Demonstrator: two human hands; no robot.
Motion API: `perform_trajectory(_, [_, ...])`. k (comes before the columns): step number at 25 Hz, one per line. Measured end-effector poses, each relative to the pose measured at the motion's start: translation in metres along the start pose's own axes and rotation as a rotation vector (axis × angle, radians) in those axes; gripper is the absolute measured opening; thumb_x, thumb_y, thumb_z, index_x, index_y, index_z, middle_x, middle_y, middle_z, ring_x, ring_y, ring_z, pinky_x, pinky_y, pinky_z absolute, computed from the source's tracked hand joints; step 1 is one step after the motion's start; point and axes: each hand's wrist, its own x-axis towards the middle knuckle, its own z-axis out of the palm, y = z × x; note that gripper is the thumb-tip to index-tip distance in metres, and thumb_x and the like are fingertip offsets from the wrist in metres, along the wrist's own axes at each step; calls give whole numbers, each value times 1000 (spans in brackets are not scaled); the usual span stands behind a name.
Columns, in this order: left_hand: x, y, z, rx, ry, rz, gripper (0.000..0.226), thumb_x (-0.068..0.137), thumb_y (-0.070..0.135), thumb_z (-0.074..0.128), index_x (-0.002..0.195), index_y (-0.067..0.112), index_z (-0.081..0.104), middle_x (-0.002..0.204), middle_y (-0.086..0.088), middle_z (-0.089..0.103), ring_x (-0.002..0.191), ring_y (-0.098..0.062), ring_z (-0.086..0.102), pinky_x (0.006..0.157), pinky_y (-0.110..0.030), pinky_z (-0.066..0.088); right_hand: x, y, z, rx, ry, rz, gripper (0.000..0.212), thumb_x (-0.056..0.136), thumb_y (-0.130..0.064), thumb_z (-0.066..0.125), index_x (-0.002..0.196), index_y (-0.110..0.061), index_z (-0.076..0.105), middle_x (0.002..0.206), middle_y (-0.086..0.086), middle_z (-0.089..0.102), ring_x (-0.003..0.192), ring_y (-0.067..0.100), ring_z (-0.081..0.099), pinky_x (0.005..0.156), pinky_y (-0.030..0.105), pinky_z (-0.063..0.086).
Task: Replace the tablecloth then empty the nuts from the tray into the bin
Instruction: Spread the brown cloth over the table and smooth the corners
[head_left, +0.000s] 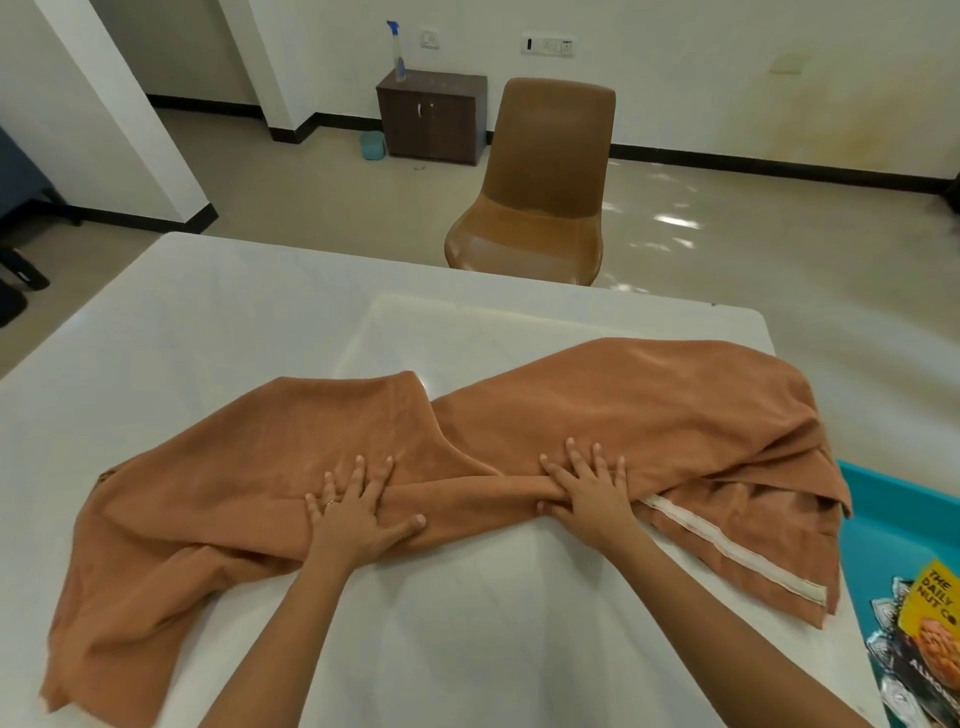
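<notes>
A brown tablecloth (649, 410) lies bunched and partly folded across the near half of the white table (208, 322). My left hand (353, 512) presses flat on it left of centre, fingers spread. My right hand (589, 486) presses flat on a rolled fold just right of centre, fingers spread. A white hem strip (737, 551) shows along the cloth's right edge. At the far right a turquoise tray (883, 499) holds packets of nuts (924, 634), cut off by the frame edge.
A brown chair (540, 187) stands behind the table's far edge. Farther back, a dark cabinet (431, 117) with a spray bottle (399, 52) on top stands against the wall, and a small teal bin (372, 144) sits on the floor beside it.
</notes>
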Motion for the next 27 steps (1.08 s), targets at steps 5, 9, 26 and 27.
perform_trajectory(5, [-38,-12,8,176,-87,108,118,43,101,27,141,53,-19,160,3,-11,145,-40,-1,112,-58,10,-33,7,-26,-65,-248,-109,56,93,-55,19,138,-33,44,154,3,32,140,34,28,110,44,24])
perform_trajectory(9, [-62,-18,-17,114,-179,208,98,58,96,11,133,43,47,140,2,51,120,-20,53,95,-29,41,-54,1,-91,94,-622,-269,31,98,-43,41,114,-25,60,113,-5,63,100,19,56,84,31,38])
perform_trajectory(26, [2,5,-18,-140,136,207,96,77,82,35,152,30,4,160,7,5,148,-18,3,112,-58,-8,-17,-6,-10,195,198,-52,89,69,-65,64,145,-31,31,148,-2,32,136,23,28,112,44,22])
perform_trajectory(27, [3,4,-14,-29,106,199,101,75,82,40,153,30,1,159,8,2,148,-19,2,110,-62,-8,-18,-5,-6,186,157,-78,84,72,-58,65,145,-35,31,150,-4,33,138,22,28,114,45,19])
